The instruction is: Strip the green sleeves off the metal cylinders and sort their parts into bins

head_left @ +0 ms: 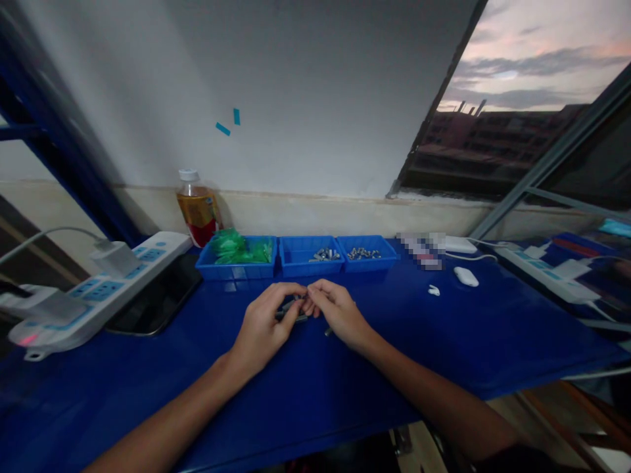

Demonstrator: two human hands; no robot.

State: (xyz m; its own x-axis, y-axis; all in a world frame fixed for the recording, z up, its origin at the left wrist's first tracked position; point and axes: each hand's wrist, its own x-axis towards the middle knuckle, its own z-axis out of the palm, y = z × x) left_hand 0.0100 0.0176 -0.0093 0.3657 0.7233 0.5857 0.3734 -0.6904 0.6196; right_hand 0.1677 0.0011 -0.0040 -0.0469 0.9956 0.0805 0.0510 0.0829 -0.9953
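My left hand and my right hand meet over the blue table, just in front of the bins. Both are closed, fingertips pinched together at one spot. Whatever sits between the fingers is too small and too hidden to make out. Partly under my left hand lie several small grey metal pieces. One short metal cylinder rests apart, below my right hand. Behind, the middle blue bin and the right blue bin hold small metal parts. Green plastic bags fill the left blue bin.
On the left are a drink bottle, a black phone and a white power strip. To the right lie a white earbud, its case and another power strip. A wall stands behind the bins.
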